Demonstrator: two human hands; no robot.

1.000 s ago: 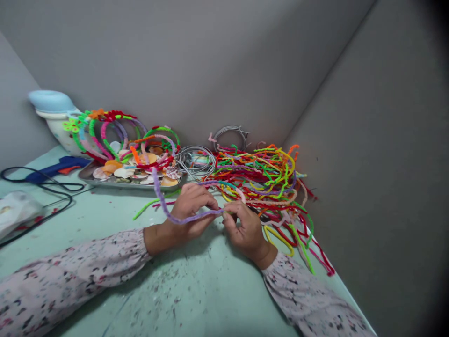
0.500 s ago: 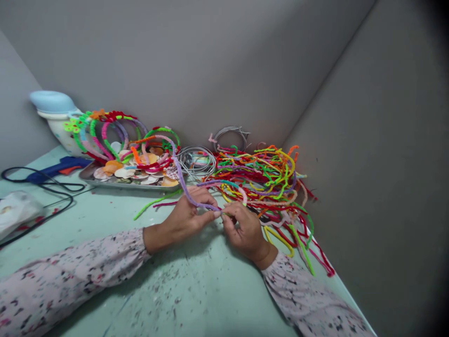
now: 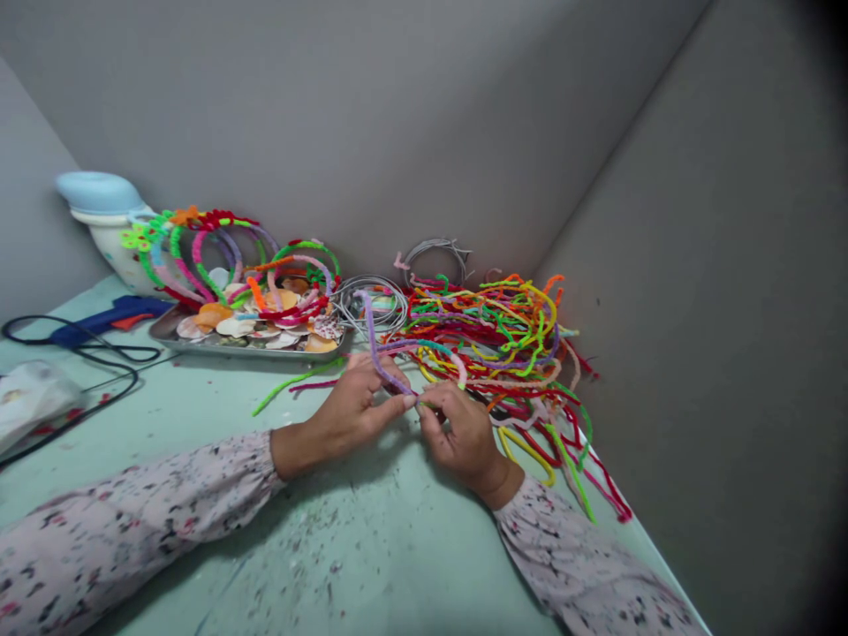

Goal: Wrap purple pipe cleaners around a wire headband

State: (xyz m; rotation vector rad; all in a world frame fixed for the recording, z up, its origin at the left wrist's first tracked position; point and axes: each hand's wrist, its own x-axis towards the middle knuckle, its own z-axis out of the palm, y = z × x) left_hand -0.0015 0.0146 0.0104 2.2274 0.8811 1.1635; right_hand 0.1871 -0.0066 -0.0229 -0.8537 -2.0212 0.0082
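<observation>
A purple fuzzy stick [image 3: 373, 336] is in front of the person, just above the counter [image 3: 331, 548]. One end is pinched in the left hand [image 3: 358, 402], with the thumb and a finger pressed together on it. From there it bends up and a little to the left, and its other tip is up in the air. The right hand [image 3: 462, 437] is so close that the fingertips nearly meet. Its thumb and finger are clamped on a curved band [image 3: 432, 346], but the pinched spot is mostly hidden. The band is purple, blue-green and pink, and it curves behind the hands. Both arms have flowery sleeves [image 3: 152, 503].

Behind the right hand is a big messy pile of fuzzy sticks [image 3: 490, 331] in red, yellow, green, orange and more. A coil of gray wire [image 3: 351, 307] is left of the pile, and a gray ring [image 3: 434, 243] stands behind it. Farther left is a metal tray [image 3: 252, 355] with shells [image 3: 235, 327] in it. Bright fuzzy hoops [image 3: 199, 252] stand there too. Beside the tray is a blue tool [image 3: 109, 320] with an orange part. A white jar [image 3: 123, 252] with a light blue top leans at the back. A white bag [image 3: 36, 397] is near a black cord [image 3: 99, 408].
</observation>
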